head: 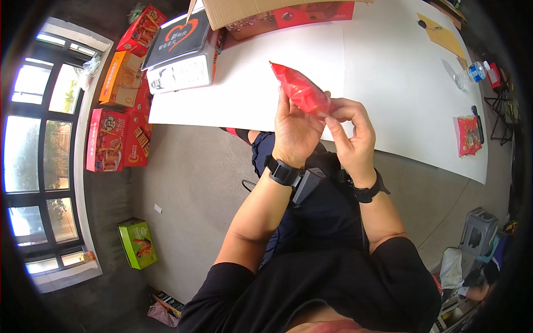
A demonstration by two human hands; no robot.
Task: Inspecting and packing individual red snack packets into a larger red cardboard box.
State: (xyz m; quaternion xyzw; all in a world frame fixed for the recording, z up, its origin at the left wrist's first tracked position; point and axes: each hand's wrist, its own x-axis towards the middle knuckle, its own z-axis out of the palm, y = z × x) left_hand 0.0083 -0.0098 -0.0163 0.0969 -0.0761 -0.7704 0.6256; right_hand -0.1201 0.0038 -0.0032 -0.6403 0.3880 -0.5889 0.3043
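A small red plastic snack packet (300, 89) is held in front of me, tilted, above the near edge of the white tabletop (245, 89). My left hand (297, 133) supports it from below, with the thumb along its left side. At the packet's lower right end, my right hand (352, 129) pinches the wrapper between thumb and fingers. The fingers of my left hand are partly hidden behind the packet. Both wrists wear black straps, and a grey device (308, 186) sits at the left one.
An open cardboard box (287, 10) and a white scale (181, 73) with a dark top stand at the back left. To the right are another red packet (469, 136), a water bottle (476, 72) and a yellow envelope (443, 35). Red cartons (106, 139) line the window wall.
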